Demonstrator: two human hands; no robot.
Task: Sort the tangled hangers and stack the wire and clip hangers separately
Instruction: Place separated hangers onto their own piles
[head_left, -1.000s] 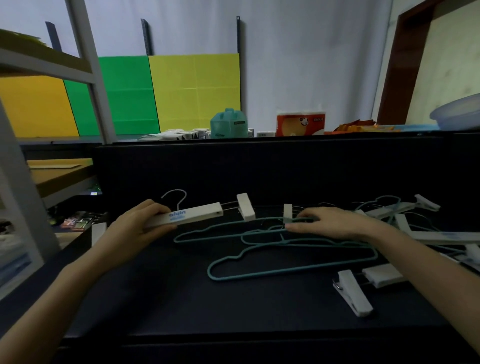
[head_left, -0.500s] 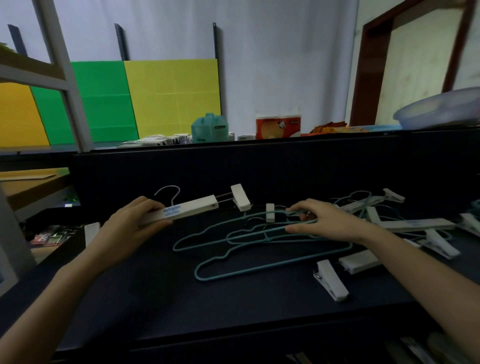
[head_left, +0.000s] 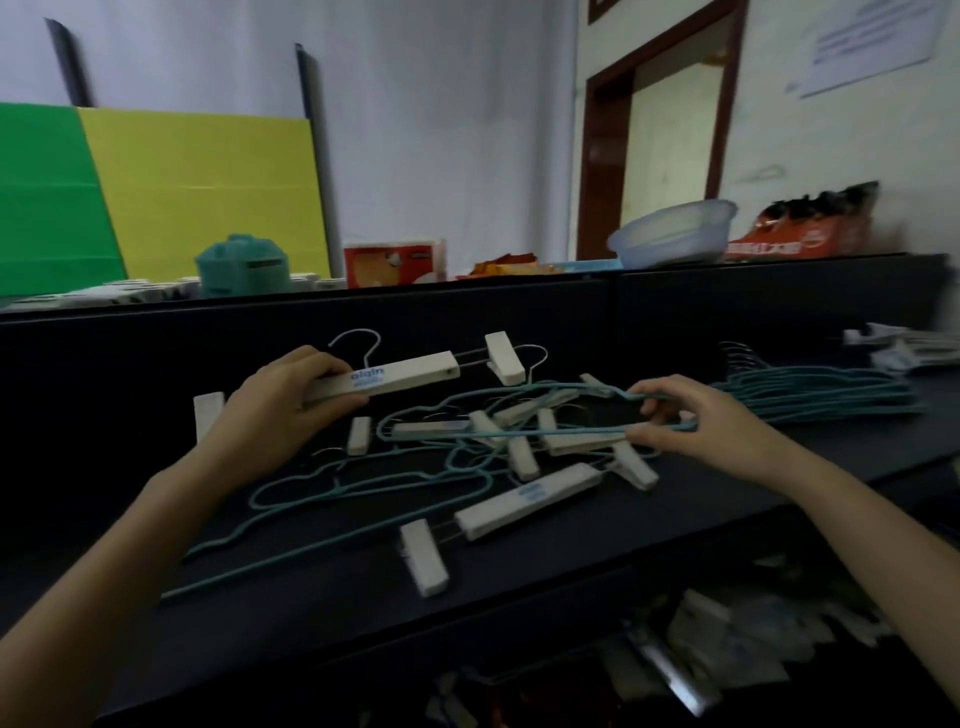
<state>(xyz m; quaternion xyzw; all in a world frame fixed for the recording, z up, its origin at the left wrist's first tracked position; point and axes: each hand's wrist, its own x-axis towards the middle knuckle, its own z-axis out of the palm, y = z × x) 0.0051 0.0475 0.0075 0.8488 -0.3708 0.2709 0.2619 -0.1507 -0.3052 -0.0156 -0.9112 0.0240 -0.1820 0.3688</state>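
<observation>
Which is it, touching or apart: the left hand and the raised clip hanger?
Touching. The head view shows the left hand curled round the clip hanger at its white bar.

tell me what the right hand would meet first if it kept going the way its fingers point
Probably the white plastic clip hangers tangled just left of the right hand, which pinches a teal wire hanger; depth unclear.
</observation>
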